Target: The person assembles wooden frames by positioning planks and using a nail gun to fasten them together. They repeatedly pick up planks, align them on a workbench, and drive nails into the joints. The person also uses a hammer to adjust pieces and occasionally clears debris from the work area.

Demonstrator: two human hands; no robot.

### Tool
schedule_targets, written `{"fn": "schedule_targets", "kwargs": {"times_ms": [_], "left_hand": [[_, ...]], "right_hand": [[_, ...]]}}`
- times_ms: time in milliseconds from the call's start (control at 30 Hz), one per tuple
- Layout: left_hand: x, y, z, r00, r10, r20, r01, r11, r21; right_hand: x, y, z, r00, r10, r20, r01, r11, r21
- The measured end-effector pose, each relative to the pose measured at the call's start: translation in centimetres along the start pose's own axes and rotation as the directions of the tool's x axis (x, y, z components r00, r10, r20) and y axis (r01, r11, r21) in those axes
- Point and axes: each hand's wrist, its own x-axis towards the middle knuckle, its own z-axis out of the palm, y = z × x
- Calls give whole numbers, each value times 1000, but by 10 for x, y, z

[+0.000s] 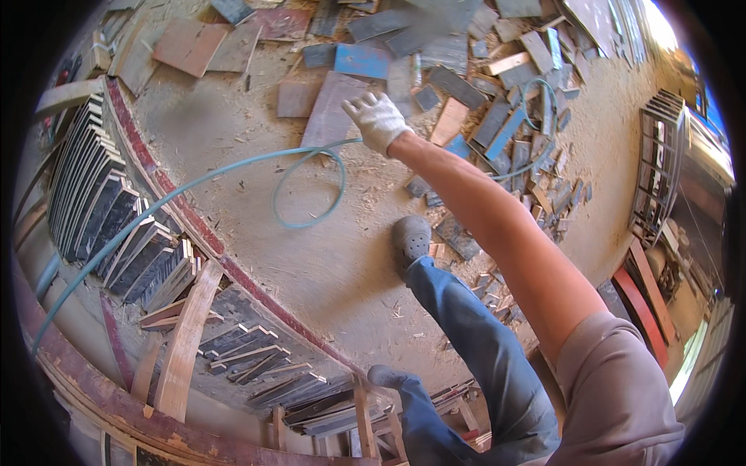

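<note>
My right hand point(377, 123), in a white work glove, reaches out over the floor at the end of my bare forearm. Its fingers are partly bent and look apart, with nothing visible in them. Under the glove's edge runs a light blue-green hose point(311, 208); it appears to pass behind the hand rather than through the fingers. Just beyond the hand lies a brownish-purple board point(330, 109), flat on the floor. A bright blue board piece point(362, 60) lies farther off. My left hand is out of view.
Board offcuts point(458, 87) are scattered across the far floor and to the right. At left, dark panels point(85, 186) stand in a row behind a red-edged rail point(183, 203). A wooden post point(186, 342) leans nearby. A metal rack point(660, 155) stands right. The hose loops along the floor.
</note>
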Motion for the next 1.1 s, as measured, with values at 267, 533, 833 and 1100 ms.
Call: {"fn": "schedule_targets", "kwargs": {"times_ms": [267,533,833,1100], "left_hand": [[22,8,18,998,31,61,-29,999,-41],[-4,10,43,984,-25,176,48,991,-127],[-24,38,41,873,-222,435,351,904,-243],[-11,43,-90,920,188,344,206,515,-832]], "right_hand": [[66,-1,31,991,-41,130,106,832,-545],[-131,23,-81,842,536,59,-523,784,335],[-287,-150,-305,888,-203,412,-459,-432,776],[-331,-362,-453,799,-441,409,-471,-36,882]]}}
